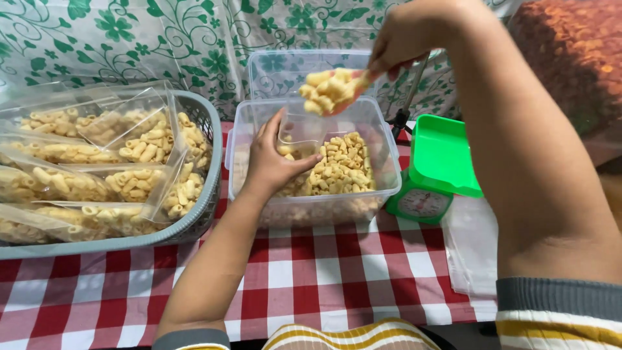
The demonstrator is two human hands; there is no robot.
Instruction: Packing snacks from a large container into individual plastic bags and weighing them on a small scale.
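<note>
Macaroni snacks are filling one clear tub; the left hand is pinching one clear bag open inside it, while the right hand is gripping one heaped scoop above.

place: probably home packing table | evidence: checked tablecloth, green kitchen scale, bagged snacks basket

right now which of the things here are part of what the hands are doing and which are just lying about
In use:
- left hand holding open a clear bag
- right hand lifting a scoop of macaroni snacks
- clear tub of snacks

Lying about:
- grey basket of filled bags
- green scale
- stack of empty bags
- checked cloth
</note>
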